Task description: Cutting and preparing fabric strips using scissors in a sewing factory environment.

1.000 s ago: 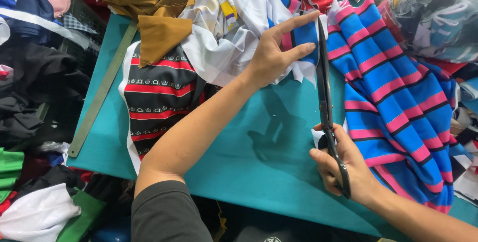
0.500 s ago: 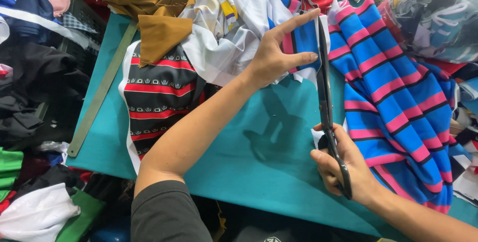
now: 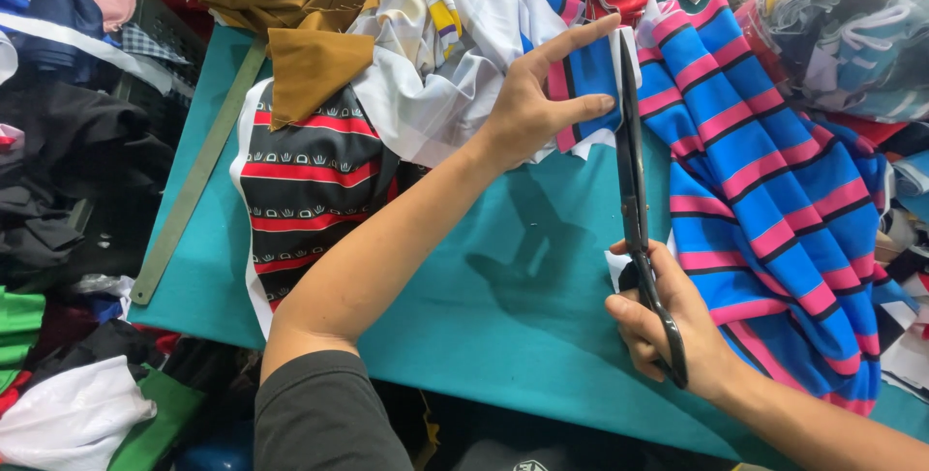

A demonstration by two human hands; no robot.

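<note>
Right hand closed on long black scissors, blades shut along the blue-pink striped fabric at table right. Left hand spread, pressing a cut strip at the far end. Judged: this cut nearly complete.

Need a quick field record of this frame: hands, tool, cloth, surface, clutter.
left hand: pressing down blue striped cloth near its far edge
right hand: gripping scissors
scissors: long, dark, blades along the cloth's left edge
surface: teal table
clutter: black-red patterned cloth, brown cloth, metal ruler at left
</note>
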